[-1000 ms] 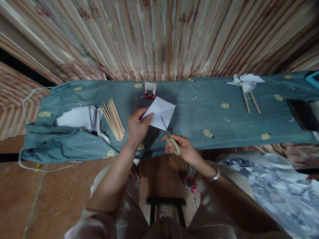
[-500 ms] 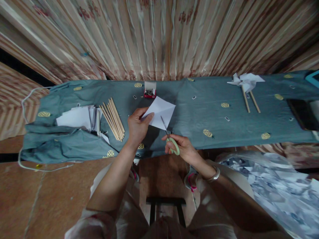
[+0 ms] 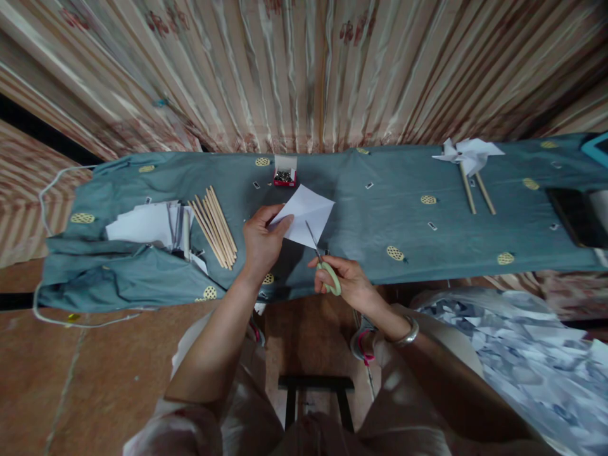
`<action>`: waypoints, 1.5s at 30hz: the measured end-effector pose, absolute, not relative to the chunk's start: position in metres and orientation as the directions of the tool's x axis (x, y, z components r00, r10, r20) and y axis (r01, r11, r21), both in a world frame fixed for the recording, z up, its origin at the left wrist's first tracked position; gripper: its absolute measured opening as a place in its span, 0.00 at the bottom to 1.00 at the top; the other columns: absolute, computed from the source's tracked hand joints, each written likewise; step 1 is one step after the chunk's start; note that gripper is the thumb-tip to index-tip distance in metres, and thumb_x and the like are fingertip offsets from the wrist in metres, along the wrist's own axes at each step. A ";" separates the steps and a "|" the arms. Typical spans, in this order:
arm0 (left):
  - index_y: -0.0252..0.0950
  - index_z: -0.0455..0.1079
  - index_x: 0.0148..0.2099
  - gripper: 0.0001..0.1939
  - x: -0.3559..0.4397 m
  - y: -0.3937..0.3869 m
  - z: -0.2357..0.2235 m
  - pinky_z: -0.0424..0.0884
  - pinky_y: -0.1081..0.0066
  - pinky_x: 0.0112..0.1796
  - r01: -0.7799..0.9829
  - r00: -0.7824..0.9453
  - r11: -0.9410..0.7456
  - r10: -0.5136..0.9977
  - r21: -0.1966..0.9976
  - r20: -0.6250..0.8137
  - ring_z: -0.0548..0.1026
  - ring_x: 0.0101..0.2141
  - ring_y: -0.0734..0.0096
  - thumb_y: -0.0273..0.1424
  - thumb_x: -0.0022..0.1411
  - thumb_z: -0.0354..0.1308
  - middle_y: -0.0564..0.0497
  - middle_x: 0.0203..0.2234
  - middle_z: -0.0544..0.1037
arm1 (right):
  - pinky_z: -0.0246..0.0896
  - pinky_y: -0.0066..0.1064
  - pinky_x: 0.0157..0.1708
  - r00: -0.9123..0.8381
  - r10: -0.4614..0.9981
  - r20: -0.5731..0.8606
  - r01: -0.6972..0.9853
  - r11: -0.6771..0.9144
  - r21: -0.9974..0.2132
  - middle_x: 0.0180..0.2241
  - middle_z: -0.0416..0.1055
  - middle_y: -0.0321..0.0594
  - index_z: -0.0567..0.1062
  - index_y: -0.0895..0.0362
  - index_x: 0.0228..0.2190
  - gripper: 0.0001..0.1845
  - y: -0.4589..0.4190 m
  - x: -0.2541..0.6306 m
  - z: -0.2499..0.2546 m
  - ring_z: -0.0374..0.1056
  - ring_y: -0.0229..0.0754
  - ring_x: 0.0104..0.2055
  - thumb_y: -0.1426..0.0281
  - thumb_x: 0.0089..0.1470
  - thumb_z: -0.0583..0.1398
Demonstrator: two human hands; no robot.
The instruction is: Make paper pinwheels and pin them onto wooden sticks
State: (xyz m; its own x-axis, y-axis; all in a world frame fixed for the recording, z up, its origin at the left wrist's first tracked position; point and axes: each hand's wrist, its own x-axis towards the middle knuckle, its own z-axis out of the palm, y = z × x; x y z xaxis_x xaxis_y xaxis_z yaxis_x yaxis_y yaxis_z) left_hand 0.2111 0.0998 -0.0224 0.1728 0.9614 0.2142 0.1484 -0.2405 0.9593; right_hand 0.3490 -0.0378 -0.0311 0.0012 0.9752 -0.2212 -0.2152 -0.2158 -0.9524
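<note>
My left hand [image 3: 264, 240] pinches the left corner of a square white sheet of paper [image 3: 308, 209], thumb on top, above the table. Faint creases run across the sheet. In my right hand [image 3: 344, 278] are scissors [image 3: 332, 278] with pale green handles, my fingers through the loops. Their dark blade lies over the paper's lower corner, pointing up toward its middle; whether the second blade is beneath the sheet I cannot tell. Just behind the paper stands a small open red box [image 3: 285, 177] of metal pins. Left of my left hand lie several wooden sticks [image 3: 215, 228].
A stack of white paper [image 3: 142, 223] sits at the left on the green cloth [image 3: 370, 221]. Paper pinwheels on sticks [image 3: 470, 157] lie at the back right, near a dark phone-like object [image 3: 577, 218]. A clear bag of paper pieces [image 3: 527, 354] stands below right.
Both hands, the sheet and the scissors hold nearly the same pose throughout. Only a very slight shift of the whole view shows.
</note>
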 end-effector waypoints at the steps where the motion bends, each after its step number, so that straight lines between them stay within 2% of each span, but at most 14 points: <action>1: 0.36 0.78 0.39 0.11 0.211 0.100 -0.022 0.71 0.72 0.34 0.147 0.172 -0.240 0.961 0.960 0.214 0.76 0.35 0.67 0.33 0.52 0.64 0.50 0.33 0.79 | 0.60 0.24 0.22 0.003 0.975 -0.224 -0.219 -0.218 -0.951 0.19 0.70 0.32 0.77 0.57 0.36 0.23 -0.038 0.349 -0.031 0.64 0.31 0.20 0.51 0.48 0.66; 11: 0.35 0.78 0.38 0.10 0.211 0.100 -0.022 0.71 0.72 0.34 0.163 0.163 -0.262 0.958 0.951 0.236 0.76 0.33 0.68 0.32 0.52 0.65 0.51 0.32 0.80 | 0.60 0.25 0.22 -0.010 0.971 -0.238 -0.233 -0.234 -0.944 0.19 0.69 0.32 0.76 0.58 0.36 0.24 -0.037 0.349 -0.031 0.64 0.32 0.20 0.51 0.47 0.66; 16: 0.35 0.78 0.38 0.11 0.212 0.102 -0.023 0.70 0.73 0.32 0.137 0.137 -0.225 0.969 0.965 0.207 0.75 0.32 0.69 0.33 0.50 0.66 0.51 0.31 0.79 | 0.62 0.25 0.24 -0.049 0.972 -0.230 -0.202 -0.236 -0.951 0.22 0.72 0.35 0.76 0.58 0.36 0.25 -0.040 0.350 -0.030 0.66 0.33 0.22 0.49 0.49 0.64; 24: 0.35 0.78 0.36 0.14 0.207 0.111 -0.016 0.70 0.73 0.31 -0.108 0.048 -0.083 0.995 0.991 0.089 0.74 0.27 0.73 0.33 0.45 0.69 0.52 0.28 0.80 | 0.62 0.27 0.26 -0.079 0.969 -0.234 -0.164 -0.244 -0.956 0.24 0.72 0.35 0.74 0.57 0.36 0.23 -0.045 0.362 -0.022 0.66 0.34 0.24 0.50 0.50 0.64; 27: 0.35 0.78 0.36 0.15 0.206 0.112 -0.014 0.70 0.73 0.31 -0.192 0.046 -0.041 0.998 0.981 0.051 0.74 0.27 0.73 0.34 0.43 0.70 0.52 0.28 0.80 | 0.62 0.27 0.26 -0.029 0.971 -0.236 -0.136 -0.237 -0.962 0.24 0.72 0.35 0.74 0.57 0.36 0.23 -0.045 0.370 -0.020 0.66 0.35 0.25 0.50 0.50 0.64; 31: 0.35 0.78 0.35 0.16 0.207 0.107 -0.014 0.69 0.73 0.30 -0.179 0.131 0.030 0.991 0.983 -0.006 0.73 0.26 0.73 0.34 0.41 0.71 0.53 0.28 0.80 | 0.62 0.28 0.26 0.164 0.968 -0.192 -0.102 -0.177 -0.979 0.25 0.74 0.36 0.74 0.56 0.35 0.24 -0.039 0.388 -0.021 0.67 0.35 0.25 0.49 0.48 0.64; 35: 0.35 0.78 0.35 0.16 0.211 0.098 -0.015 0.67 0.73 0.28 -0.056 0.341 0.122 0.935 0.991 -0.096 0.72 0.25 0.72 0.34 0.41 0.71 0.53 0.26 0.79 | 0.62 0.28 0.29 0.398 0.912 -0.101 -0.021 -0.101 -0.995 0.27 0.75 0.34 0.74 0.55 0.36 0.23 -0.030 0.409 -0.024 0.68 0.36 0.27 0.53 0.44 0.68; 37: 0.34 0.78 0.35 0.16 0.215 0.093 -0.015 0.67 0.71 0.29 0.022 0.442 0.126 0.889 0.992 -0.122 0.73 0.26 0.69 0.33 0.40 0.71 0.52 0.27 0.79 | 0.63 0.29 0.31 0.452 0.891 -0.040 0.048 -0.069 -0.996 0.28 0.75 0.34 0.73 0.54 0.37 0.24 -0.026 0.416 -0.023 0.69 0.37 0.29 0.56 0.40 0.70; 40: 0.34 0.78 0.36 0.17 0.220 0.088 -0.018 0.68 0.70 0.30 0.109 0.537 0.110 0.830 0.988 -0.152 0.74 0.27 0.67 0.33 0.39 0.71 0.51 0.27 0.79 | 0.63 0.30 0.34 0.417 0.909 -0.004 0.100 -0.051 -0.994 0.28 0.76 0.33 0.73 0.54 0.37 0.26 -0.021 0.419 -0.021 0.70 0.37 0.31 0.59 0.36 0.73; 43: 0.34 0.78 0.38 0.20 0.222 0.086 -0.021 0.69 0.69 0.31 0.122 0.574 0.121 0.801 0.985 -0.170 0.75 0.28 0.66 0.34 0.39 0.71 0.50 0.29 0.80 | 0.61 0.29 0.29 0.318 0.946 -0.066 0.033 -0.080 -0.996 0.22 0.72 0.29 0.73 0.55 0.34 0.25 -0.018 0.414 -0.022 0.66 0.35 0.26 0.60 0.34 0.73; 45: 0.34 0.77 0.40 0.23 0.224 0.085 -0.022 0.71 0.68 0.34 0.068 0.547 0.160 0.820 0.985 -0.171 0.76 0.32 0.64 0.36 0.39 0.72 0.48 0.33 0.80 | 0.59 0.27 0.26 0.291 0.952 -0.101 -0.025 -0.098 -0.995 0.19 0.69 0.27 0.73 0.55 0.33 0.24 -0.016 0.410 -0.025 0.64 0.34 0.22 0.61 0.33 0.73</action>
State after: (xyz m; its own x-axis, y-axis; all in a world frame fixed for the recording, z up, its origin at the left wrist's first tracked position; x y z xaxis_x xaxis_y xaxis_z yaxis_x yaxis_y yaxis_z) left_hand 0.2236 0.0853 -0.0216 0.5467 0.8198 -0.1707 0.0677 0.1599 0.9848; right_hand 0.4095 -0.0160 -0.0245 0.2907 0.9515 -0.1007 -0.0246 -0.0978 -0.9949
